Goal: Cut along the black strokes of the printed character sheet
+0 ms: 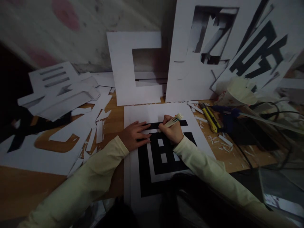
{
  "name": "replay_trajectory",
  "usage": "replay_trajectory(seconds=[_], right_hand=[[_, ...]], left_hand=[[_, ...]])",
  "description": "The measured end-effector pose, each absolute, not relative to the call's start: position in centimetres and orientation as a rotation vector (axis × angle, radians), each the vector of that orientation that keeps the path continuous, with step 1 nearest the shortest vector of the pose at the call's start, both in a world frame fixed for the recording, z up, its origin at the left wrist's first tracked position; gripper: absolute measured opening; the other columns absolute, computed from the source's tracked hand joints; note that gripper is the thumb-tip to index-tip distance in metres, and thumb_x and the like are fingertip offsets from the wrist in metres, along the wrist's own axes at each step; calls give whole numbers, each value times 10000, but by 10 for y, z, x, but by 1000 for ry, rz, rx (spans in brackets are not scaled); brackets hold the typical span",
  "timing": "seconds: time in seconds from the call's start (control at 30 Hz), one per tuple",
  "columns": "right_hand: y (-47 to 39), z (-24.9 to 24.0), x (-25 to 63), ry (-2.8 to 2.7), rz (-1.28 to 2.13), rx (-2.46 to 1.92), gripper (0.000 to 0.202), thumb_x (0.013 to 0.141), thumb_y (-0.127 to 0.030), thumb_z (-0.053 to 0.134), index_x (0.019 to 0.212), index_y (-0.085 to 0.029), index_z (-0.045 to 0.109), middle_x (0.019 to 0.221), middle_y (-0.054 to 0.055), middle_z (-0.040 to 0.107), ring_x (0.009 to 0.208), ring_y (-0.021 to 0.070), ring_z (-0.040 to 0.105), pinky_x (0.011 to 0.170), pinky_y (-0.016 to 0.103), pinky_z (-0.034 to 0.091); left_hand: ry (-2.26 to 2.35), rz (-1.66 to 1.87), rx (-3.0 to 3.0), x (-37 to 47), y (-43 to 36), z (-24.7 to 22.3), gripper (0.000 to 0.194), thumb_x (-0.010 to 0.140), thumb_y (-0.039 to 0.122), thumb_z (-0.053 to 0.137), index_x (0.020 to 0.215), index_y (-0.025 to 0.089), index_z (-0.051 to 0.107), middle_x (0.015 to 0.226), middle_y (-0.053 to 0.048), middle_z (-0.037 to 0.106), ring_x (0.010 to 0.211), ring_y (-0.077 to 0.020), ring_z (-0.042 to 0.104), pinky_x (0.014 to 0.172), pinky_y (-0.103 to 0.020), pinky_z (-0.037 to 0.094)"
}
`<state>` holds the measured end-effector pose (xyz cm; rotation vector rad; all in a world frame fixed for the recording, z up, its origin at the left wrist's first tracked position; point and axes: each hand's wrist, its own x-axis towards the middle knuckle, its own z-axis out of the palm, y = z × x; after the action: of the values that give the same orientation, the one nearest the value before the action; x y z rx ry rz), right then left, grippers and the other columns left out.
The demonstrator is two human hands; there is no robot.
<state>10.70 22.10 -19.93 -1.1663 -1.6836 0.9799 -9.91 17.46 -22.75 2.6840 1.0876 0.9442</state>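
Note:
A white board (133,112) lies on the wooden table in front of me, and black block-shaped cutouts (144,177) of a character rest on it. My left hand (135,135) is spread flat, its fingertips pressing on the left part of the black shapes. In my right hand (174,131) is a thick white multicolour pen (174,119), tilted up to the right. Its tip, hidden by my fingers, is near the upper black bar (181,123). Dark hair covers part of the board's lower edge.
Cut white boards (123,69) lean at the back. White offcuts (99,131) lie to the left, beside a sheet with a curved cutout (14,158). At the right are a yellow utility knife (211,118), a blue glue gun (228,118), a paper cup (237,91) and cables.

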Motion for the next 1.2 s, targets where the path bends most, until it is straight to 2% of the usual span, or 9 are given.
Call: replay_trajectory(seconds=[0.4,0.67,1.2], right_hand=[[220,-198,106,-1736,1089,-1189,307,690,-335,652,549,-221,404,471,-67,425,458,89,388,451,239,290],[221,-203,106,-1725,1028,-1182,260,666,-240,605,546,-222,374,475,-79,381,456,80,353,455,234,277],[222,-197,107,-1701,999,-1180,214,611,-175,538,541,-230,343,484,-79,337,465,86,319,455,253,240]], left_hand=[[1081,923,2701,-100,175,-226,218,875,393,576,963,255,719,1247,-98,623,1206,-238,550,999,-492,428],[1102,898,2704,-100,174,-224,212,873,391,580,968,259,715,1257,-90,616,1212,-230,544,1006,-489,427],[1080,886,2696,-100,175,-222,203,868,377,591,974,257,716,1256,-101,615,1213,-232,544,1008,-479,426]])
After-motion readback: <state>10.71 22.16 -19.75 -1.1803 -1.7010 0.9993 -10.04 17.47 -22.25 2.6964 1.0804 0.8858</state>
